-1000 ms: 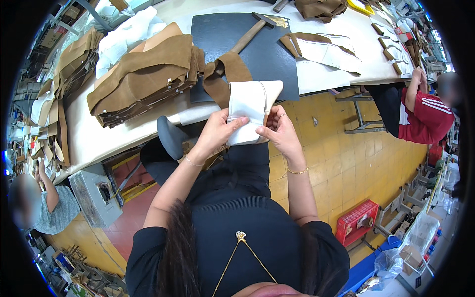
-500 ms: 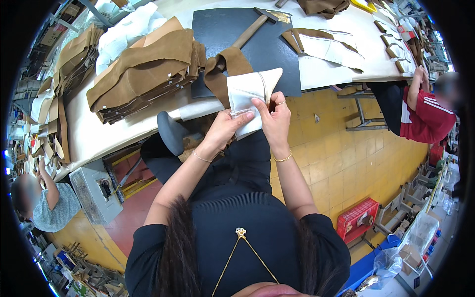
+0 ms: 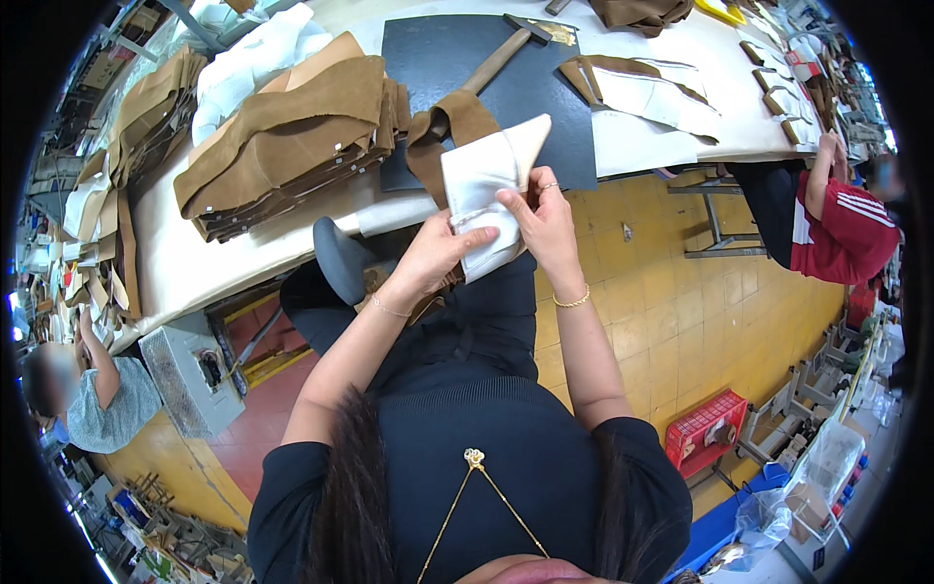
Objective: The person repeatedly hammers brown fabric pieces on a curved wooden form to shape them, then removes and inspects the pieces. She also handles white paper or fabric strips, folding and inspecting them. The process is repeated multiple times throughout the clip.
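Your desk (image 3: 195,273) carries a tall stack of brown suede pieces (image 3: 292,136), seemingly waiting. At its front edge, before the dark mat (image 3: 457,58), both hands grip one white-lined suede piece (image 3: 486,195): left hand (image 3: 438,255) below, right hand (image 3: 545,219) pinching its fold. Work looks mid-way.

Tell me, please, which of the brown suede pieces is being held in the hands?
The strip with the white lining, gripped by the left hand and right hand. The other brown pieces lie stacked on the table.

Bright, even light (fisheye-bent edges).
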